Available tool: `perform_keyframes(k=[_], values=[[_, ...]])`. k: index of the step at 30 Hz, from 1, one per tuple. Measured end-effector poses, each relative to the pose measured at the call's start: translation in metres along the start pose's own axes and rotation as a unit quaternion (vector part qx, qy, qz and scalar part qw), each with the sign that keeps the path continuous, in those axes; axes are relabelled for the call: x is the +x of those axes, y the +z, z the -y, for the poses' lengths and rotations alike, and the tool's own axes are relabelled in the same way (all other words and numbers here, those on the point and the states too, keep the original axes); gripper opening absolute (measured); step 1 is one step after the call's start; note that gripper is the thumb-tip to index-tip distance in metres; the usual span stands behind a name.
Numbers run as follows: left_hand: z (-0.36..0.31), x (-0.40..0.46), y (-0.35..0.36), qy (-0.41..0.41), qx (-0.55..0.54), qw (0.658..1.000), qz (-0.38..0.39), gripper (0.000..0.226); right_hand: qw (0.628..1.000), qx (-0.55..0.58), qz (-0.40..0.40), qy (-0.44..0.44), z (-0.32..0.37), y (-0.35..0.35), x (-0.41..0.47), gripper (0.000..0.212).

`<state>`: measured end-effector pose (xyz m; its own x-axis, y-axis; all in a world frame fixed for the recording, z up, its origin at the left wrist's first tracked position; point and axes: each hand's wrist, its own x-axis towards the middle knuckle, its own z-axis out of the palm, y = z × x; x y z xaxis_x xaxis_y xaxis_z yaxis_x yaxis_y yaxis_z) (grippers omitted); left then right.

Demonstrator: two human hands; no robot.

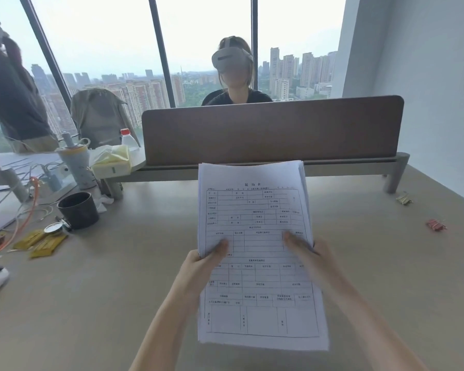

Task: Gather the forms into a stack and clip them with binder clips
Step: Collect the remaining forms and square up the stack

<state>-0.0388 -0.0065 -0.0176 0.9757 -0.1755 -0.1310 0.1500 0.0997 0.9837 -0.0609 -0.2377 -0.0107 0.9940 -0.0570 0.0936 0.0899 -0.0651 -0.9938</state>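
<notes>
- The stack of forms (255,210) was held above the table (118,303), printed side toward the camera, top edge tilted away toward the brown divider (271,129).
- The left hand (201,263) gripped the stack's left edge, thumb pressed on the front sheet, fingers hidden behind.
- The right hand (314,253) clasped the right edge the same way, thumb on the front; it was blurred.
- A red binder clip (435,225) lay on the table well right of the stack, and a yellow binder clip (404,198) lay beyond it near the divider's leg.
- A dark cup (78,210) stood far left among cables.
</notes>
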Motion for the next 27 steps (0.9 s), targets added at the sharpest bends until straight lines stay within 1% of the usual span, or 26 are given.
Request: perform_keyframes(k=[2,4,7,9,11,13,16,19,23,25,27], values=[[-0.001,0.002,-0.002,-0.057,-0.039,0.998,0.015,0.047,0.998,0.019,-0.052,0.028,-0.005,-0.002,0.006,0.02],[0.0,0.003,-0.004,-0.079,-0.096,0.992,0.035,0.051,0.987,0.091,-0.118,0.065,-0.009,-0.003,0.01,0.017],[0.002,-0.001,0.002,-0.053,-0.213,0.974,0.051,0.053,0.962,0.179,-0.184,0.093,-0.015,-0.003,0.012,0.015],[0.005,-0.004,0.012,-0.031,-0.248,0.967,0.045,0.045,0.948,0.217,-0.207,0.109,-0.02,0.002,0.011,0.021],[0.01,-0.005,0.027,-0.027,-0.252,0.967,0.025,0.046,0.935,0.249,-0.223,0.12,-0.024,0.009,0.01,0.026],[0.016,-0.005,0.041,-0.026,-0.232,0.972,-0.008,0.037,0.928,0.268,-0.226,0.125,-0.025,0.02,0.007,0.026],[0.024,-0.006,0.055,-0.033,-0.187,0.979,-0.08,0.022,0.919,0.298,-0.219,0.135,-0.029,0.029,0.004,0.032],[0.024,-0.008,0.051,0.0,-0.132,0.983,-0.125,0.02,0.932,0.282,-0.186,0.128,-0.029,0.021,0.008,0.028],[0.013,-0.008,0.023,0.058,-0.076,0.985,-0.144,0.02,0.946,0.263,-0.175,0.076,-0.016,-0.017,0.024,0.015],[0.008,-0.007,0.008,0.08,-0.052,0.985,-0.146,0.019,0.963,0.219,-0.152,0.042,-0.007,-0.039,0.028,0.016],[0.004,-0.005,-0.004,0.095,-0.042,0.984,-0.145,0.019,0.988,0.124,-0.091,0.025,-0.003,-0.053,0.03,0.023]])
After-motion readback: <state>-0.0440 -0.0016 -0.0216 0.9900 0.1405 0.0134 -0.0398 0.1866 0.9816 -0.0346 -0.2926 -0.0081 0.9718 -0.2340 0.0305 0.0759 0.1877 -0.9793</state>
